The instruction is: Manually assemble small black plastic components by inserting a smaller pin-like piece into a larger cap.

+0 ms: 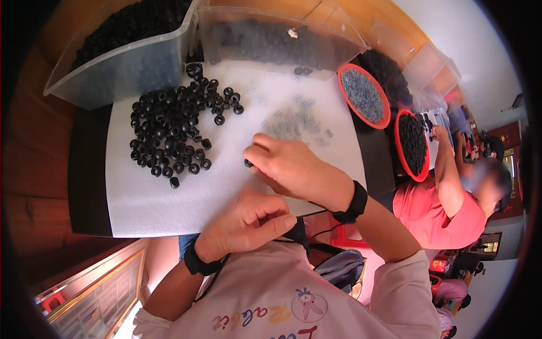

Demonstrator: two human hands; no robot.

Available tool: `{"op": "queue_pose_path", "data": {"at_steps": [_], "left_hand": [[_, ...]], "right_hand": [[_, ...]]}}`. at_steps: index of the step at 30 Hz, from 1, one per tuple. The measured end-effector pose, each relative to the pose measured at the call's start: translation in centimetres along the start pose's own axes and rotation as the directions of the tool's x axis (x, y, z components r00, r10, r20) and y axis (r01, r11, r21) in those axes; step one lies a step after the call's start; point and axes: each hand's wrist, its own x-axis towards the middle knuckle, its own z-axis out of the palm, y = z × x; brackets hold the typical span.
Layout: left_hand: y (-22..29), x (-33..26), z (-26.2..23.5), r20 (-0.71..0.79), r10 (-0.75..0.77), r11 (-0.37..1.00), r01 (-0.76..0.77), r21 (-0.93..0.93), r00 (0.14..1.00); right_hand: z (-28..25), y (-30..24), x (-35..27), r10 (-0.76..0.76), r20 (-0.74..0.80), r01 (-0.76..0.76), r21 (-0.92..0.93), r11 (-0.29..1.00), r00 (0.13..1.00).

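Note:
My right hand (291,164) is over the middle of a white foam sheet (147,212), its fingertips pinched on a small black round piece (248,163). Lower down, at the sheet's near edge, my left hand (245,220) is curled closed with the thumb lying forward; whatever it may hold is hidden, and part of it is blurred. Many small black round pieces with holes (169,127) lie heaped to the left of my hands. Beyond my right hand is a loose scatter of tiny pale springs (291,121).
Clear plastic bins (135,73) of black parts stand along the far side. To the right sit a red bowl of tiny grey pieces (364,96) and a red bowl of black parts (413,144). A person in a red shirt (437,212) works beyond them.

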Motion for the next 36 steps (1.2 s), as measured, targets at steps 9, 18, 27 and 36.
{"op": "queue_pose_path", "data": {"at_steps": [9, 18, 27, 36], "left_hand": [[-0.7, 0.4, 0.5, -0.293, -0.102, 0.950, 0.006, -0.312, 0.951], [-2.1, 0.7, 0.1, -0.359, -0.029, 0.895, -0.136, -0.424, 0.933], [-1.3, 0.6, 0.3, -0.292, -0.086, 0.935, -0.024, -0.353, 0.953], [-0.6, 0.7, 0.6, -0.326, -0.121, 0.914, -0.022, -0.404, 0.937]], "right_hand": [[-3.2, -0.4, -1.9, 0.229, -0.190, -0.105, 0.506, 0.856, 0.955], [-2.4, -2.3, -3.1, 0.114, -0.204, -0.043, 0.325, 0.945, 0.972], [-3.1, -2.2, -3.4, 0.025, -0.163, 0.007, 0.192, 0.981, 0.986], [-5.1, -1.2, -3.3, 0.073, 0.007, -0.069, 0.405, 0.911, 0.997]]}}
